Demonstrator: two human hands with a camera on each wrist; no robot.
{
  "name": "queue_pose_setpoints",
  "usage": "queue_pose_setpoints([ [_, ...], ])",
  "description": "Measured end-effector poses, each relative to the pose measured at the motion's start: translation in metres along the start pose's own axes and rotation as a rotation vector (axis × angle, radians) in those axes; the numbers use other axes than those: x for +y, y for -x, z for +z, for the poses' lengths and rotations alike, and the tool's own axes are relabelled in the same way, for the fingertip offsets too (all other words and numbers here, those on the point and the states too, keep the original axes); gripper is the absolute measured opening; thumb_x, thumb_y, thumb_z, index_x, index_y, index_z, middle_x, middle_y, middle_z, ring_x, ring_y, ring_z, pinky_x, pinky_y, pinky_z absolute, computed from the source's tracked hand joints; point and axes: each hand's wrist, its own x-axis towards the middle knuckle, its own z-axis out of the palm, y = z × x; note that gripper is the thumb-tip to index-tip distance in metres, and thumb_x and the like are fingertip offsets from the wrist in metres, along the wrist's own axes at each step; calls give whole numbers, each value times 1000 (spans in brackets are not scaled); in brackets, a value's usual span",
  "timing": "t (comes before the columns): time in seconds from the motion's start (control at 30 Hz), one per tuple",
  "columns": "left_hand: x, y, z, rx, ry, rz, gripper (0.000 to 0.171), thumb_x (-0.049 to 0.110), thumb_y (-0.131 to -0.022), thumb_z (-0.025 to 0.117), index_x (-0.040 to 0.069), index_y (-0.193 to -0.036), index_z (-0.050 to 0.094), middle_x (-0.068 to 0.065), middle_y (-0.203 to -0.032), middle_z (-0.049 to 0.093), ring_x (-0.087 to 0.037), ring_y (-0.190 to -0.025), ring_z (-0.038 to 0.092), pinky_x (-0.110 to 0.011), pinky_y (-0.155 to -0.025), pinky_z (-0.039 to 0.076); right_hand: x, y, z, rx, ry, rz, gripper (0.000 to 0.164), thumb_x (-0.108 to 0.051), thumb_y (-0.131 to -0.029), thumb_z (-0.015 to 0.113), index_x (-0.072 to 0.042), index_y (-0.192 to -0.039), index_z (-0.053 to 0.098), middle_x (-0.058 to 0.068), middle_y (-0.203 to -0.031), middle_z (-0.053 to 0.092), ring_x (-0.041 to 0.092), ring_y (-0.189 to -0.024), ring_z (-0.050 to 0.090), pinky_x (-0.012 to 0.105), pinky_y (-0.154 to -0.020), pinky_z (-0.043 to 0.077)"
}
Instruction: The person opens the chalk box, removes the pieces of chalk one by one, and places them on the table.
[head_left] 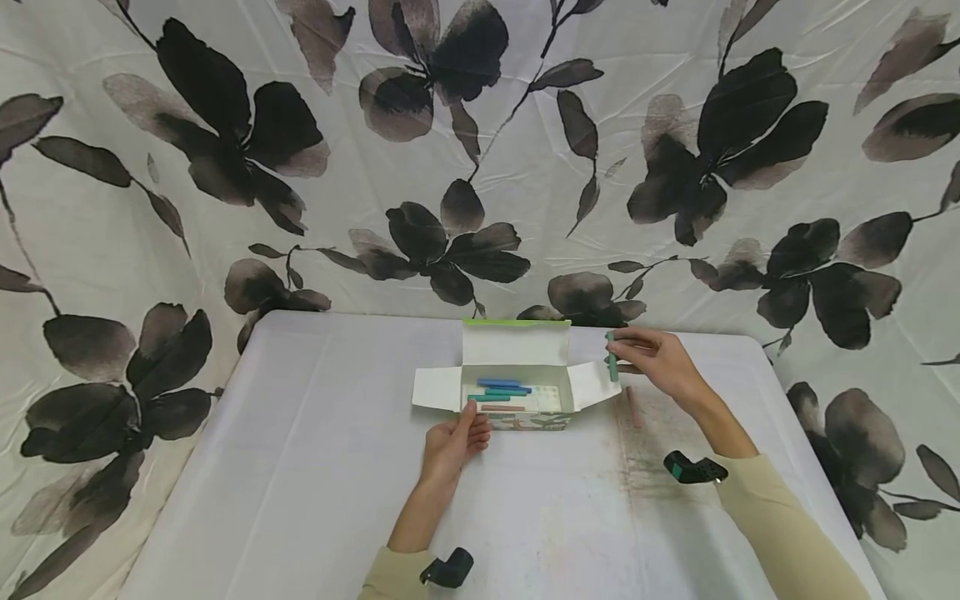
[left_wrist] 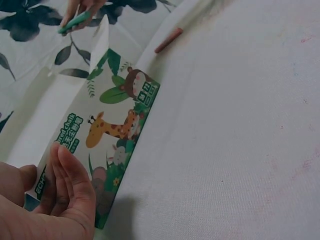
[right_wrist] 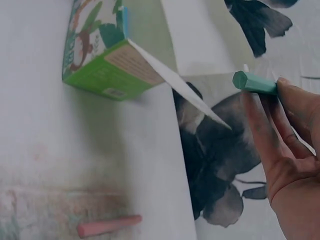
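the right hand [head_left: 666, 362] is pinching a green, faceted chalk stick [right_wrist: 259, 84] just beside the right flap [head_left: 596, 385] of an open, animal-printed cardboard box [head_left: 551, 423]. in the head view its long axis is running crosswise to the blue and green sticks [head_left: 498, 383] lying inside. the left hand [head_left: 453, 442], farther off, is gripping the box's near wall. the pinched stick is looking straight and matte.

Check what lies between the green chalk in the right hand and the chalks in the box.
A white side flap of the open box, as the head view shows.
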Motion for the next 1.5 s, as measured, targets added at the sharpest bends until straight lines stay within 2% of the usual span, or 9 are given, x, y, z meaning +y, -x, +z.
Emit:
queue_pose_setpoints([
  [0.13, 0, -1, 0, -4, -10, 4, 55, 40, -104, 62, -14, -115, 65, -9, -93, 71, -10, -79, 67, -20, -74, 60, 5, 6, -9, 35, -8, 4, 55, -23, -103, 67, 9, -144, 49, 17, -126, 64, -1, -101, 68, 31, -93, 59],
  [0.27, -1, -2, 0, -13, 4, 5, 56, 40, -104, 62, -15, -117, 64, -9, -93, 71, -9, -78, 67, -20, -74, 60, 14, 10, -18, 59, -3, -6, 55, -25, -103, 66, 10, -143, 50, -2, -114, 67, -1, -99, 68, 30, -92, 59],
  [0.37, -1, -2, 1, -8, 7, 13, 57, 41, -103, 64, -15, -116, 65, -9, -93, 71, -10, -78, 67, -20, -74, 60, 22, 13, -23, 73, -5, -13, 53, -25, -103, 66, 10, -140, 52, -9, -108, 68, 1, -96, 70, 28, -90, 60],
  [0.67, 0, -4, 4, 15, 5, 15, 55, 41, -102, 66, -13, -112, 67, -10, -92, 71, -11, -78, 68, -20, -73, 60, 42, 26, -35, 103, -3, 25, 55, -24, -104, 65, 12, -142, 49, -6, -110, 69, 0, -95, 69, 26, -89, 60],
  [0.87, 1, -4, 7, 4, 22, 8, 57, 40, -102, 66, -16, -115, 65, -10, -92, 72, -10, -77, 67, -19, -73, 60, 66, 28, -39, 114, 30, 61, 56, -29, -104, 65, 10, -142, 50, -13, -106, 70, -2, -95, 68, 30, -92, 59],
  [0.97, 1, -4, 8, 0, 26, 8, 57, 40, -103, 64, -15, -116, 65, -10, -94, 72, -9, -77, 67, -20, -73, 60, 77, 28, -38, 114, 65, 86, 56, -31, -104, 66, 9, -141, 52, -9, -109, 71, -3, -96, 67, 29, -93, 58],
  [1.13, 1, -4, 8, 0, 23, 6, 56, 40, -104, 63, -15, -116, 65, -11, -96, 72, -10, -78, 66, -21, -74, 60, 90, 31, -34, 127, 147, 128, 56, -34, -103, 65, 7, -139, 56, 13, -120, 70, -6, -95, 64, 17, -87, 55],
  [1.23, 1, -5, 8, 4, 14, 6, 56, 41, -104, 63, -14, -116, 66, -11, -96, 72, -10, -78, 66, -20, -74, 60, 97, 31, -32, 129, 188, 133, 53, -32, -104, 65, 8, -137, 57, 22, -122, 68, -3, -94, 64, 16, -83, 55],
  [1.5, 1, -5, 8, 5, 14, 11, 57, 41, -104, 62, -14, -117, 65, -12, -98, 72, -10, -79, 67, -20, -74, 60, 112, 26, -22, 118, 367, 76, 40, -22, -103, 67, 11, -126, 63, 27, -115, 70, 35, -100, 71, 25, -74, 59],
])
